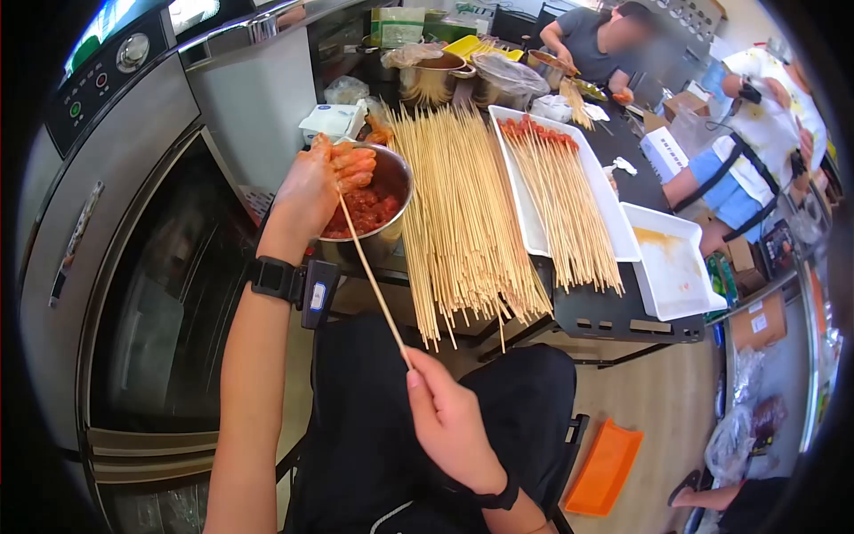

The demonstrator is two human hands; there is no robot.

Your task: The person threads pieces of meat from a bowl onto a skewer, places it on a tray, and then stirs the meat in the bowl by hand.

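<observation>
My left hand (325,176), its fingers smeared with red sauce, is closed above the rim of a steel pot (398,228). Chunks of red, sauced meat (366,214) lie inside this pot. A thin bamboo skewer (374,282) slants between my hands, its upper end running into the left fingers; whether meat is on that end is hidden. Lower down, over my lap, my right hand (445,409) pinches the skewer near its other end. Just right of the pot lies a thick spread of bare bamboo skewers (463,214).
A white tray (525,209) holds skewers with red meat at their far ends. Beside it sits a stained white tray (667,289). Covered pots (507,78) stand behind. An oven (151,285) is at left, an orange bin (605,467) on the floor. Two people are across and right.
</observation>
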